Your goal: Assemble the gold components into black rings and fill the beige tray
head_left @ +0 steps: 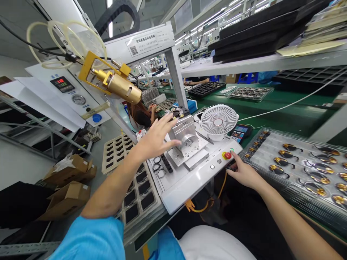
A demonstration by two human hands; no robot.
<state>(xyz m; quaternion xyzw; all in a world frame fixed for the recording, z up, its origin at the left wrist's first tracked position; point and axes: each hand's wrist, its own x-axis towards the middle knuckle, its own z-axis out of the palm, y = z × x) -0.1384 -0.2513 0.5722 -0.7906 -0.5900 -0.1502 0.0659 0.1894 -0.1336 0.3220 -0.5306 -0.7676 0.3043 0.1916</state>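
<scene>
My left hand [158,139] is open, fingers spread, beside a silver metal fixture [184,135] on the machine bed. Its fingertips come close to a small black ring-shaped part [176,113] on the fixture's top; whether they touch it I cannot tell. At the right end of the white control panel [187,187], the index finger of my right hand [244,171] reaches a green-lit button [232,150]. That hand holds nothing, its thumb apart from the index finger. A red emergency stop button [227,155] sits just left of it. Several black rings [156,167] lie left of the fixture.
A gold cylinder head [124,88] hangs above on the machine frame. A white fan [219,121] stands behind the panel. Trays of amber-and-black parts [292,162] lie at right, a tray with dark inserts [143,191] at left. A co-worker [142,115] sits beyond.
</scene>
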